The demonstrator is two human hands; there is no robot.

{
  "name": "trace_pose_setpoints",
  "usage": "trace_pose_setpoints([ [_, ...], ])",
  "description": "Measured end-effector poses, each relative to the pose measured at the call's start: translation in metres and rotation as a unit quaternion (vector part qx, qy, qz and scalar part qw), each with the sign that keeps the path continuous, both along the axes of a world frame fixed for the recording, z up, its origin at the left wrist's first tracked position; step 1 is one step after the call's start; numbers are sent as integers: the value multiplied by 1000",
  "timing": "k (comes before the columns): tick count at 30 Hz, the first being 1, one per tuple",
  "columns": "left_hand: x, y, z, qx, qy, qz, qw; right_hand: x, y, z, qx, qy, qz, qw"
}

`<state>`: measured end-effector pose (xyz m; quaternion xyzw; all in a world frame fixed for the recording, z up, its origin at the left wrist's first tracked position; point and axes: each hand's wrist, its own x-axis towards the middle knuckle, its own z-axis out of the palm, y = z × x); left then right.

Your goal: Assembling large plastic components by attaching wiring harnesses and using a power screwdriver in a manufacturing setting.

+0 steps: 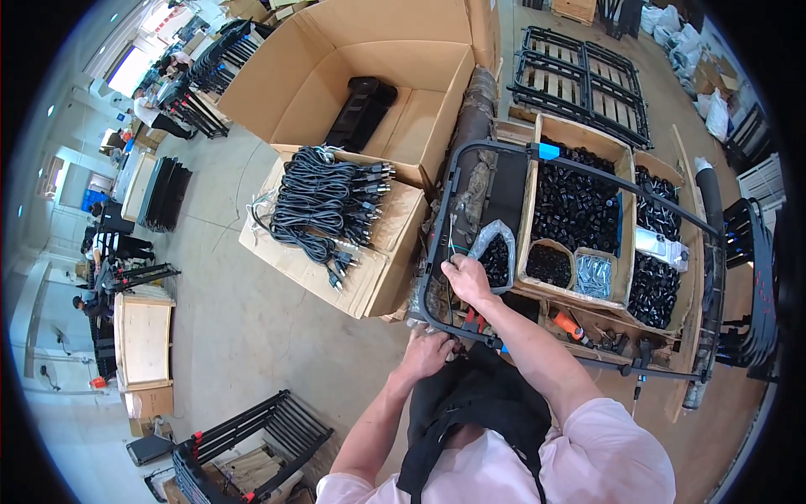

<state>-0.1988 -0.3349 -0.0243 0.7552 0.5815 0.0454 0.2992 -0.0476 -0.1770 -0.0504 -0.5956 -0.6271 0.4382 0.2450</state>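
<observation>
A black tubular metal frame [445, 202] with rounded corners lies in front of me, across the parts boxes. My right hand [467, 279] is closed just inside its left side, with a thin pale and green cable [453, 239] coming up from the fingers. Lower down, at the frame's near left corner, my left hand [426, 353] is closed; what its fingers grip is hidden. Red-handled pliers [473, 319] are beside the right wrist, partly under the arm. A clear bag of small black parts [495, 252] sits just right of my right hand.
A wooden box [630, 277] holds black plastic caps, with a tray of screws [594, 275] inside. An orange power tool [568, 324] lies below it. Bundled black power cords [323, 202] rest on cardboard at left, before a large open carton [420, 118]. Stacked frames [277, 428] stand lower left.
</observation>
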Motion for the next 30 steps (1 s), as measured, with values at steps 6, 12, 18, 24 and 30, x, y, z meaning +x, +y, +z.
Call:
trace_pose_setpoints([
  [6,-12,-8,-49,-315,-449,190,814,-10,5,2,11,-10,3,1000],
  [12,14,-28,-55,-350,-634,338,601,-4,12,4,2,-51,24,998],
  [18,22,-38,-54,-274,-654,398,582,24,32,51,-177,-73,174,966],
  [24,28,-38,-54,-262,-655,383,596,88,40,10,146,-298,126,935],
  [30,32,-39,-57,-276,-670,383,573,93,46,-4,172,-380,215,883],
])
